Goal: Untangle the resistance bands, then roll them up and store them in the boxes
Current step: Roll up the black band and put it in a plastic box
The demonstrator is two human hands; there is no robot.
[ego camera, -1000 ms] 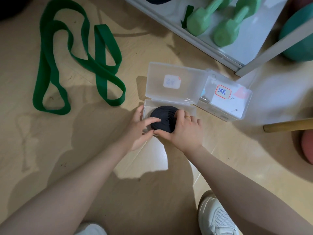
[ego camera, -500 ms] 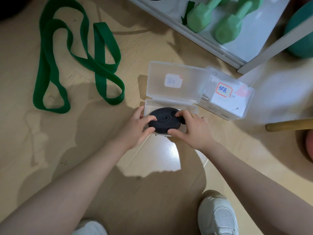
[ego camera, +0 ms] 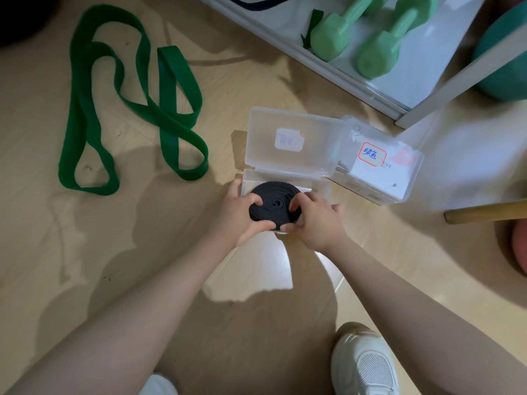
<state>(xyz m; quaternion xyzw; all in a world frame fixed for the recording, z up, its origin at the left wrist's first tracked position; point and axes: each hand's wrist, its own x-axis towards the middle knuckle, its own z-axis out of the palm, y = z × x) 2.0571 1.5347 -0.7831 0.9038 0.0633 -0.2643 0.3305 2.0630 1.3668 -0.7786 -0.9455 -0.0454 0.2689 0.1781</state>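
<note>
A black resistance band rolled into a flat coil (ego camera: 273,202) sits tilted over the open clear plastic box (ego camera: 288,141), whose lid stands up behind it. My left hand (ego camera: 242,215) grips the coil's left edge with curled fingers and thumb. My right hand (ego camera: 316,220) grips its right edge the same way. A long green band (ego camera: 159,115) lies loose and looped on the wooden floor at the upper left. A second clear box (ego camera: 376,166), shut and carrying a red-bordered label, rests against the open one's right side.
A white shelf (ego camera: 356,81) at the top right carries two light green dumbbells (ego camera: 379,52). A teal ball (ego camera: 502,61) sits at the far right above a wooden stick (ego camera: 484,212). My white shoe (ego camera: 365,363) is at the bottom.
The coil has lifted at its near edge and tilted up out of the box, and both hands have shifted their grip onto its rim.
</note>
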